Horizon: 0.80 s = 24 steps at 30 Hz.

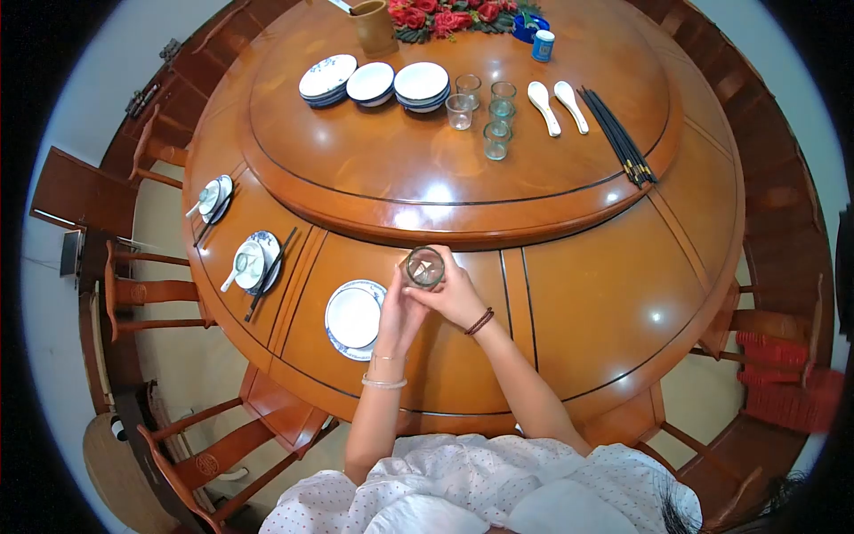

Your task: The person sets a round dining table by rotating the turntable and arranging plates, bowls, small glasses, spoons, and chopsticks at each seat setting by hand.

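Note:
A clear glass (424, 267) is held upright between my two hands over the near part of the round wooden table. My left hand (403, 307) is wrapped round its left side. From the right, my right hand (451, 292) grips the same glass, its fingers touching the rim. Just left of my left wrist, a white bowl (353, 318) sits on a blue-patterned plate (347, 355). The lower part of the glass is hidden by my hands.
On the raised turntable (356, 169) stand stacked bowls (422, 84), plates (327, 78), several glasses (459, 111), two white spoons (544, 109), black chopsticks (618, 138) and red flowers (445, 20). Two place settings (258, 263) lie at the left. Wooden chairs (156, 292) surround the table.

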Available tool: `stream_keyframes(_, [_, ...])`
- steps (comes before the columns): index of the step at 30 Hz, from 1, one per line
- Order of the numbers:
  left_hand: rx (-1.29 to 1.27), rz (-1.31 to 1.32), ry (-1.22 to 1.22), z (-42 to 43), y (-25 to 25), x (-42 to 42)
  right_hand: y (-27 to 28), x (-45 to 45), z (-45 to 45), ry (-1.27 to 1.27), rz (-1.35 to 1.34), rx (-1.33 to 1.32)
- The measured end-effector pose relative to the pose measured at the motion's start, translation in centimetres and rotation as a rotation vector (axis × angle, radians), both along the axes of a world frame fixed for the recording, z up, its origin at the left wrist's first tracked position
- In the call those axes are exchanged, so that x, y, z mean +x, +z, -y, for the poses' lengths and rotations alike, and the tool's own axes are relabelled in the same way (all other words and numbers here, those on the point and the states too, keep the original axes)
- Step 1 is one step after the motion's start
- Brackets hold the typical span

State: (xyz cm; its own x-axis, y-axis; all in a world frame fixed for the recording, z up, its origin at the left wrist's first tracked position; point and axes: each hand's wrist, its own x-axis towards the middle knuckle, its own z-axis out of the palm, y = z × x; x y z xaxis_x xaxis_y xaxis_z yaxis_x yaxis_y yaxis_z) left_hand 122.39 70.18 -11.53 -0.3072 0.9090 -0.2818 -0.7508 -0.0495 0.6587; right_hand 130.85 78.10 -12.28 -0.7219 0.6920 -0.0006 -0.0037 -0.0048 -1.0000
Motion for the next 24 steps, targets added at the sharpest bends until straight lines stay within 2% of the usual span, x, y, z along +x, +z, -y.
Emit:
stream_keyframes(4, [0.013, 0.106, 0.071, 4.1, 1.0, -1.0, 1.2, -1.1, 3.5, 0.065, -0.042, 0.024])
stream_keyframes(5, [0.033, 0.106, 0.1, 4.9, 0.9, -1.5, 0.9, -1.7, 4.4, 0.041, -0.023, 0.14])
stream_keyframes(6, [0.053, 0.109, 0.13, 5.7, 0.8, -2.0, 1.5, -1.9, 5.3, 0.038, -0.019, 0.139])
stream_keyframes(8, [0.081, 0.096, 0.126, 7.1, 0.4, -3.1, 2.6, -2.2, 6.6, -0.004, 0.069, 0.189])
stream_keyframes(10, [0.012, -0.061, 0.182, 8.2, 0.7, -3.8, 2.0, -2.8, 7.6, -0.007, 0.055, 0.211])
stream_keyframes(12, [0.006, -0.052, 0.217, 9.5, 1.0, -4.1, 1.1, -3.4, 8.5, 0.022, 0.105, 0.21])
stream_keyframes(13, [-0.096, -0.255, 0.296, 10.1, 1.3, -4.2, 0.3, -3.9, 8.9, -0.006, 0.117, 0.379])
stream_keyframes(14, [-0.204, -0.46, 0.371, 10.7, 1.3, -4.5, -0.4, -4.2, 9.5, 0.014, 0.184, 0.345])
stream_keyframes(15, [-0.181, -0.573, 0.443, 10.9, 0.4, -5.1, -1.1, -4.8, 9.9, 0.001, 0.18, 0.379])
stream_keyframes(16, [-0.195, -0.57, 0.451, 11.6, -0.1, -5.6, -1.6, -5.3, 10.5, -0.012, 0.173, 0.414])
stream_keyframes(17, [-0.22, -0.858, 0.446, 12.1, -0.6, -6.1, -2.0, -5.9, 11.1, 0.0, 0.173, 0.409])
stream_keyframes(19, [-0.284, -1.434, 0.428, 12.8, -0.7, -7.1, -2.6, -7.2, 11.8, -0.059, 0.178, 0.677])
stream_keyframes(20, [-0.283, -1.434, 0.435, 12.9, -0.9, -7.5, -3.0, -7.7, 12.0, -0.055, 0.176, 0.682])
stream_keyframes(22, [-0.313, -1.617, 0.353, 13.2, -1.3, -8.0, -3.5, -8.4, 12.7, -0.048, 0.263, 0.739])
stream_keyframes(24, [-0.31, -1.622, 0.362, 13.3, -2.0, -8.4, -4.2, -9.0, 13.0, -0.056, 0.243, 0.727])
